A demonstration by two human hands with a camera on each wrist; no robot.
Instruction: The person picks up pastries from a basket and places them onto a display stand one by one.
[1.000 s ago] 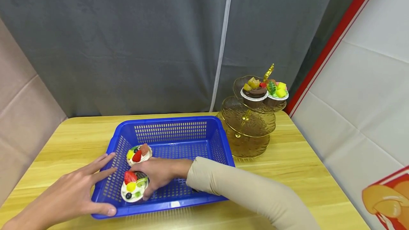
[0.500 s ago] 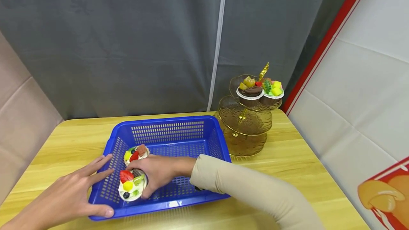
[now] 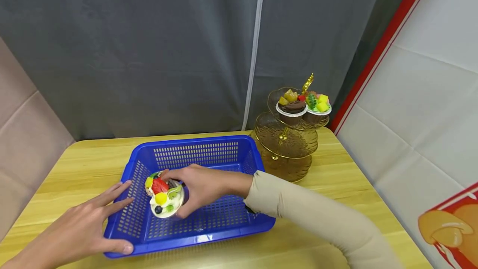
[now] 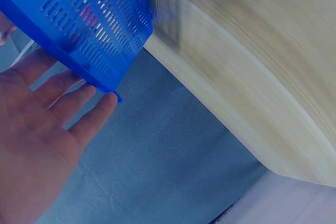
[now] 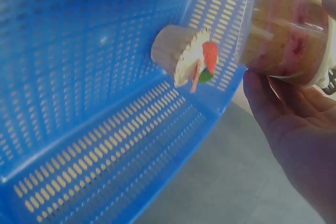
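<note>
My right hand (image 3: 204, 188) grips a dessert cup (image 3: 164, 207) topped with white cream, a strawberry, a blueberry and other fruit pieces. The cup is raised above the floor of the blue plastic basket (image 3: 198, 139). In the right wrist view its clear wall shows brown and pink cake layers (image 5: 289, 32). Behind it, partly hidden in the head view, a fruit-topped cupcake (image 5: 173, 51) stays in the basket's left end. My left hand (image 3: 86, 223) rests at the basket's left end, fingers extended on the rim and thumb on the front corner.
A three-tier amber stand with gold trim (image 3: 285, 169) is right of the basket. Its top tier bears a chocolate cupcake (image 3: 292, 111) and a green-topped cupcake (image 3: 319, 109). The wooden table (image 3: 89, 163) backs onto a grey curtain (image 3: 168, 65).
My right hand has lifted the dessert cup off the basket floor and moved it slightly right and away from me. The left hand keeps its place on the rim.
</note>
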